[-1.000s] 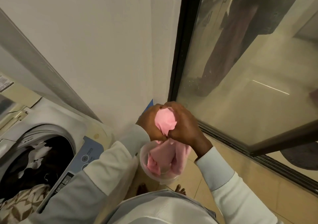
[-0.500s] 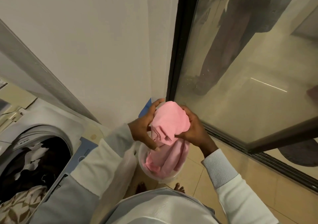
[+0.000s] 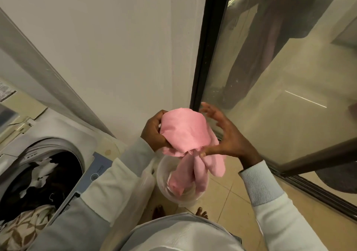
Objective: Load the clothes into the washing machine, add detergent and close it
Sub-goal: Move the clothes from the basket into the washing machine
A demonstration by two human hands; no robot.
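Pink garment [image 3: 185, 133] is raised higher over the bucket [image 3: 161, 181], gripped by the left hand [image 3: 153, 133], the right hand [image 3: 226, 135] now released and spread; transfer to the washing machine [image 3: 63, 144] is judged next.

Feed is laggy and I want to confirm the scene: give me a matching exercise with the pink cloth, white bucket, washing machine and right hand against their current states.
Things:
1. pink cloth
2. white bucket
3. washing machine
4. right hand

States:
A. standing beneath the cloth
B. open, clothes inside
C. fingers spread, thumb against the cloth
D. gripped by the left hand, lower end hanging into the bucket

Pairs: 1-D, 2-A, 3-B, 4-C
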